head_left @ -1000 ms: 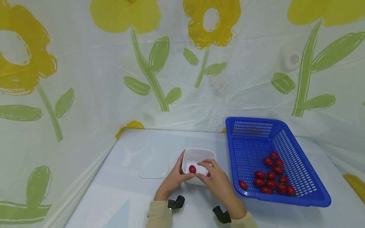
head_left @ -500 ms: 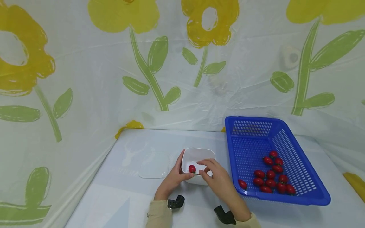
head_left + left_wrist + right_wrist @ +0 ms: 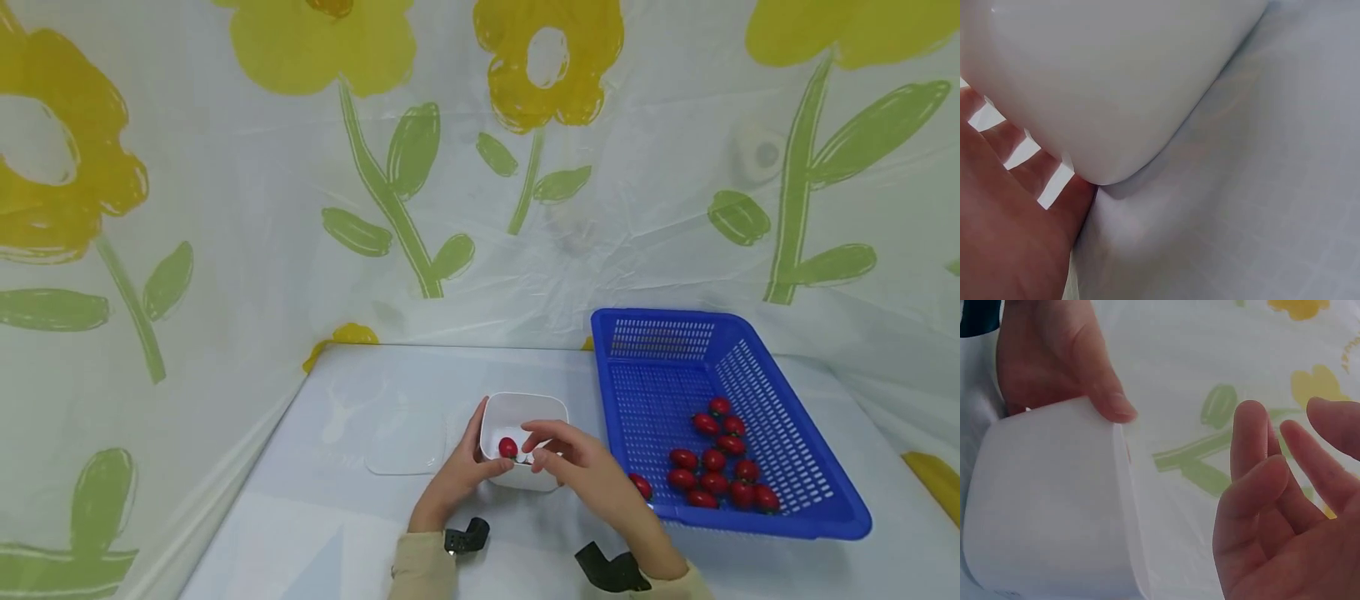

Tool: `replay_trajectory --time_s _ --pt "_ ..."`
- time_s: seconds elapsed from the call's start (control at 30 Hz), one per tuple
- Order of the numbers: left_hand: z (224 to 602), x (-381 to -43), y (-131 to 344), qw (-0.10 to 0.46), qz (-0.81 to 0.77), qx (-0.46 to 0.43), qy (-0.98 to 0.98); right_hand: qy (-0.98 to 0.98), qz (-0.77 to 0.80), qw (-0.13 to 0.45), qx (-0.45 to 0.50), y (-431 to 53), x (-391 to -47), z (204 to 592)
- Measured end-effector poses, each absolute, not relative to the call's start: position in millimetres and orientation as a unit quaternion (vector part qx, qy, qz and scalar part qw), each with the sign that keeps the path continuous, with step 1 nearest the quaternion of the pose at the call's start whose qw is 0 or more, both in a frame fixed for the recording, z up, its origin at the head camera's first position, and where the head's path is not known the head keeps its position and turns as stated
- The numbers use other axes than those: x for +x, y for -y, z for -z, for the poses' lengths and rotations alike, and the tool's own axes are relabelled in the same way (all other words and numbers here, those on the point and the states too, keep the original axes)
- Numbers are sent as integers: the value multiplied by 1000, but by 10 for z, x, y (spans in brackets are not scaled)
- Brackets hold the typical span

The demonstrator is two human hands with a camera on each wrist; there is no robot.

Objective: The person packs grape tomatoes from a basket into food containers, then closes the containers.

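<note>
The left hand [image 3: 459,467] grips the white box [image 3: 521,478], its thumb over the near rim and its other fingers along the left side; one tomato [image 3: 507,447] lies inside the box, by the near wall and just beside that thumb; the right hand [image 3: 581,462] hovers at the box's right side, partly over the opening, its fingers loosely bent, spread apart and grasping nothing.

To the right on the worktop [image 3: 300,517] stands the blue basket [image 3: 645,400]; most of its tomatoes [image 3: 712,460] cluster in the near half, with one apart in the near left corner, next to the right arm; a clear lid [image 3: 405,450] lies flat left of the box; a flowered curtain [image 3: 262,183] hangs behind.
</note>
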State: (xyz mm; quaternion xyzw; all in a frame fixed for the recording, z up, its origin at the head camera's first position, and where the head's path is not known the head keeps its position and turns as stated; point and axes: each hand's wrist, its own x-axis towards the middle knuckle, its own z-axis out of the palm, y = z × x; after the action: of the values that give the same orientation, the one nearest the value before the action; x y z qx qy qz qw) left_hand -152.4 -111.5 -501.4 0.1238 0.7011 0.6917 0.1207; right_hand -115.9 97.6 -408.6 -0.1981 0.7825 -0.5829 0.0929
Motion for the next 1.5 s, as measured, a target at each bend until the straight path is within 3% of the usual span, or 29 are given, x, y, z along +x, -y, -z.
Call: replay_trajectory --time_s 0.5,0.9,1.5 --pt "5051 -1490 1062 109 -680 129 -713 -787 575 44 -219 -1324 -1120 3863" --pt "4749 -1346 1072 122 -688 126 -704 -845 489 62 -207 -1483 -1070 3729" --pt "4747 -1397 1121 120 -690 140 -700 -869 437 102 -207 -2102 -1487 3671"
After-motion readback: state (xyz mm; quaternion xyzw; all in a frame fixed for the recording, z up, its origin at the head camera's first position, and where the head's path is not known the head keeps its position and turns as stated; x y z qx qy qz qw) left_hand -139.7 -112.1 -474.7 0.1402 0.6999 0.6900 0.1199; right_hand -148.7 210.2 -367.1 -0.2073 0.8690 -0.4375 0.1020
